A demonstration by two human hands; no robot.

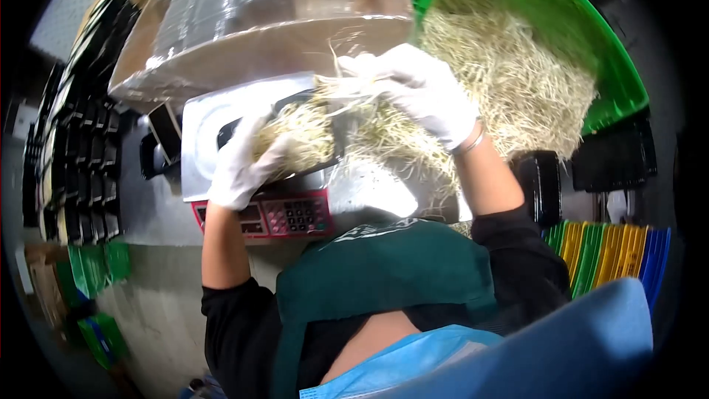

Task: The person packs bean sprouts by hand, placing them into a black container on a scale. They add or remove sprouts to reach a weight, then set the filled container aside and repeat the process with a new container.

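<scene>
My left hand [247, 159], in a white glove, has its fingers spread on the near left side of the sprouts [304, 133] in a black tray [341, 129]. That tray sits on the metal plate of a scale [203, 122] with a red keypad panel [295, 216]. My right hand [417, 89], also gloved, is above and right of the tray with its fingers pinched on some sprouts, and thin strands stick up from them. Loose sprouts [402, 140] lie between the tray and a large heap [509, 66] at the right.
Behind the scale stands a plastic-wrapped cardboard box [258, 48]. A green crate [624, 81] surrounds the heap. Stacked black trays [85, 155] line the left, with more black trays [613, 159] at the right. Green, yellow and blue crates [609, 251] stand at the lower right.
</scene>
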